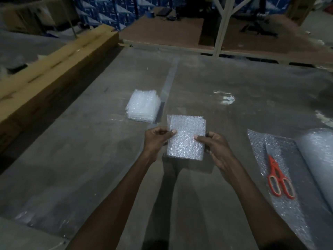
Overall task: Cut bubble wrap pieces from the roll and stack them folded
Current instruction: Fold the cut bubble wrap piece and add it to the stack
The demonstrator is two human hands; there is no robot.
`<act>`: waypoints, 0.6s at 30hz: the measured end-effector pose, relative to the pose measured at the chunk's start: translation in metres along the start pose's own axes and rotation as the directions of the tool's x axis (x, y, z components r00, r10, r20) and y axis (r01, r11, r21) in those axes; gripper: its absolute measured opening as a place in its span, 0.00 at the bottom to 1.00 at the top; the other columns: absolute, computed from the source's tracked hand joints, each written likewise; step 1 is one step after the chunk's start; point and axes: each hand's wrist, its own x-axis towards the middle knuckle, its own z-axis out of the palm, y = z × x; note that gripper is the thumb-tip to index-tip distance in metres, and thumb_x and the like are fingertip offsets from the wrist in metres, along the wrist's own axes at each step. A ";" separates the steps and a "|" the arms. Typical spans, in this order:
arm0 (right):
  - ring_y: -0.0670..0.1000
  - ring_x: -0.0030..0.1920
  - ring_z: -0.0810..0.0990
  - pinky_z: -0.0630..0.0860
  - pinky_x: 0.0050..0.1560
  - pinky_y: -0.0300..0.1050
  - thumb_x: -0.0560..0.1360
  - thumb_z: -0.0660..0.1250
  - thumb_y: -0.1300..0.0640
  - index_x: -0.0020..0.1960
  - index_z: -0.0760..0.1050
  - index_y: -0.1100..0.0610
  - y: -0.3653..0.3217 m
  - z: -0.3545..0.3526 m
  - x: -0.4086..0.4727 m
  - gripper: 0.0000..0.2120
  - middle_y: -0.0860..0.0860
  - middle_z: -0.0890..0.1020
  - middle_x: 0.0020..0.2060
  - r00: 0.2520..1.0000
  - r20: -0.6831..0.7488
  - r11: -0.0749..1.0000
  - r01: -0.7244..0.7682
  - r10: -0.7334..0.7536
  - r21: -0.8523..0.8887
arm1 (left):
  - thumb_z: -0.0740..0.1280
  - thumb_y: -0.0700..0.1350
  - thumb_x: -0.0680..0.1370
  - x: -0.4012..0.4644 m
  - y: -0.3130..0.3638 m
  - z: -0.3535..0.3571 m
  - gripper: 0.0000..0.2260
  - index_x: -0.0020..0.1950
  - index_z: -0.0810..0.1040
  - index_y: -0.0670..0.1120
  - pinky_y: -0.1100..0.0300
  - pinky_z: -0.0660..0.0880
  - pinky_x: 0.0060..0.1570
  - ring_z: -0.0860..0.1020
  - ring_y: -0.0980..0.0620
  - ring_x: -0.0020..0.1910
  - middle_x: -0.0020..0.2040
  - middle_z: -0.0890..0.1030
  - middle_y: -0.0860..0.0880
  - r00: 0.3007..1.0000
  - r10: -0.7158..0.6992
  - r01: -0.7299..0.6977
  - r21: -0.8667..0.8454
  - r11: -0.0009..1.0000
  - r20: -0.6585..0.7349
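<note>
A long cardboard box [54,69] runs along the left edge of the grey work surface [81,150], slanting toward the far side. Further right, about mid-surface and well in from the far edge, sits a stack of folded bubble wrap pieces [143,106], lying flat with its edges roughly aligned. Just nearer the person and slightly right of the stack, a folded bubble wrap piece [186,137] is held up above the surface between both hands. The left hand [155,139] pinches the piece's left edge, thumb on the upper face and the curled fingers behind it. The right hand [214,147] pinches the right edge in the same way, thumb tip on top. The folded layers are slightly offset at the upper left corner. Toward the right edge of the surface, a loose sheet of bubble wrap [281,177] lies spread flat, and orange-handled scissors [278,177] rest on it, blades closed and pointing toward the far side. At the right edge itself lies the bubble wrap roll [319,159], from which that sheet extends.
</note>
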 end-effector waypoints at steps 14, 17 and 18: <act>0.52 0.44 0.86 0.83 0.46 0.44 0.73 0.76 0.64 0.47 0.82 0.60 -0.023 0.164 0.117 0.05 0.55 0.88 0.44 0.992 -0.124 1.000 0.000 -0.001 -0.007 | 0.78 0.37 0.71 0.160 0.060 -0.137 0.05 0.45 0.85 0.40 0.60 0.79 0.37 0.80 0.52 0.37 0.39 0.85 0.46 1.000 0.001 -0.001 0.032 0.999 0.000; 0.54 0.46 0.85 0.82 0.51 0.49 0.72 0.77 0.65 0.45 0.82 0.59 -0.033 0.188 0.145 0.05 0.56 0.87 0.45 0.986 -0.164 0.999 -0.016 0.023 0.039 | 0.76 0.35 0.73 0.195 0.075 -0.151 0.03 0.45 0.84 0.39 0.63 0.79 0.35 0.79 0.55 0.34 0.36 0.84 0.49 1.000 0.010 -0.010 0.029 1.000 0.009; 0.54 0.46 0.85 0.82 0.51 0.49 0.72 0.77 0.65 0.44 0.81 0.59 -0.035 0.194 0.154 0.05 0.57 0.87 0.45 0.984 -0.177 0.999 -0.017 0.024 0.041 | 0.75 0.35 0.73 0.206 0.077 -0.154 0.03 0.46 0.84 0.38 0.64 0.78 0.35 0.79 0.56 0.33 0.35 0.83 0.49 1.000 0.011 -0.011 0.036 0.999 0.007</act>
